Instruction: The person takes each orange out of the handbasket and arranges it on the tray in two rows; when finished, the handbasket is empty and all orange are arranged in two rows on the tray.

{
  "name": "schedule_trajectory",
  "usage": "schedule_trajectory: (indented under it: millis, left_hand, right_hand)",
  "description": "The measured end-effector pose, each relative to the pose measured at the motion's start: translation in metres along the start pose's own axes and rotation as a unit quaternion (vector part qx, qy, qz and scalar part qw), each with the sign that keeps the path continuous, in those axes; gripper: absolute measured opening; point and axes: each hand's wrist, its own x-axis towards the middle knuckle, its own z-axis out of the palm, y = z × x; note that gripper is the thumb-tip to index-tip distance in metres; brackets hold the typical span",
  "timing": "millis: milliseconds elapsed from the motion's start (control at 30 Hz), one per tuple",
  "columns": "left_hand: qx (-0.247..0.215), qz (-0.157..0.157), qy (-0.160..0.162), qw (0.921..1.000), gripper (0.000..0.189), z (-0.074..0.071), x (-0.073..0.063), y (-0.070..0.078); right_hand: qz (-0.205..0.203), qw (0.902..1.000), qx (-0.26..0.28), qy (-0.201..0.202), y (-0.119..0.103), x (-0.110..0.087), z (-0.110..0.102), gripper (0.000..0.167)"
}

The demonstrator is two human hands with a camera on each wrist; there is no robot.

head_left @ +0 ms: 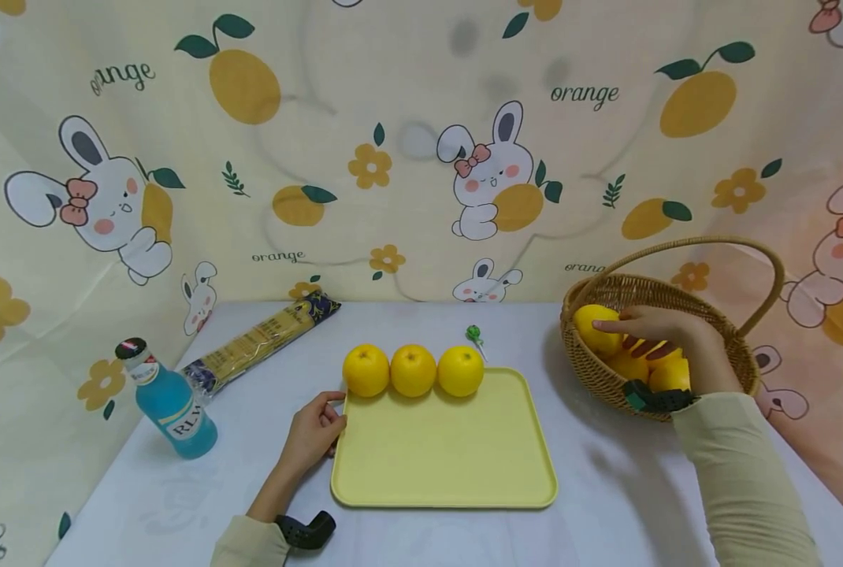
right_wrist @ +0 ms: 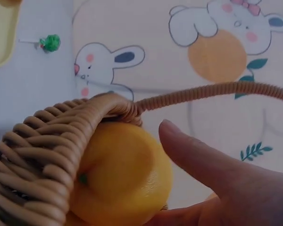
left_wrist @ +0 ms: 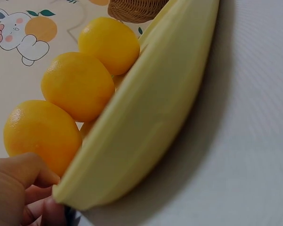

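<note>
My left hand pinches the left rim of a pale yellow tray; the left wrist view shows its fingers at the tray's edge. Three oranges stand in a row along the tray's far side. My right hand reaches into a wicker basket at the right. Nearest to it is an orange by the basket's rim, with the thumb stretched out beside the fruit and the fingers partly hidden behind it. More oranges lie in the basket beneath the hand.
A blue bottle with a dark cap stands at the left. Behind it lies a long gold and dark blue packet. A green-wrapped lollipop lies beyond the tray. The basket's tall handle arches over its far side. A printed cloth hangs behind.
</note>
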Motion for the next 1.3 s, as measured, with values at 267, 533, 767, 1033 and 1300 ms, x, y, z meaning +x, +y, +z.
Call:
schedule_trajectory:
  millis: [267,533,767,1033,1300]
  left_hand:
    - [-0.001,0.005,0.004,1.0,0.036,0.002,-0.001,-0.001]
    - [-0.004,0.002,0.003,1.0,0.036,0.003,0.0,-0.001]
    - [0.001,0.004,-0.001,1.0,0.036,0.003,0.001,-0.002]
    - [0.004,0.001,0.001,1.0,0.036,0.003,0.002,-0.002]
    - [0.006,-0.003,0.003,1.0,0.036,0.001,0.001,-0.001]
  right_hand:
    - [0.016,0.9992,0.035,0.015,0.005,0.011,0.005,0.058]
    - [0.022,0.9961,0.055,0.066,0.009,0.015,0.008,0.047]
    - [0.013,0.9945,0.042,0.095,0.012,0.008,0.008,0.052]
    - [-0.011,0.9805,0.046,0.191,0.008,-0.008,0.007,0.087]
    - [-0.087,0.9494,0.062,0.295,-0.011,-0.032,0.014,0.089]
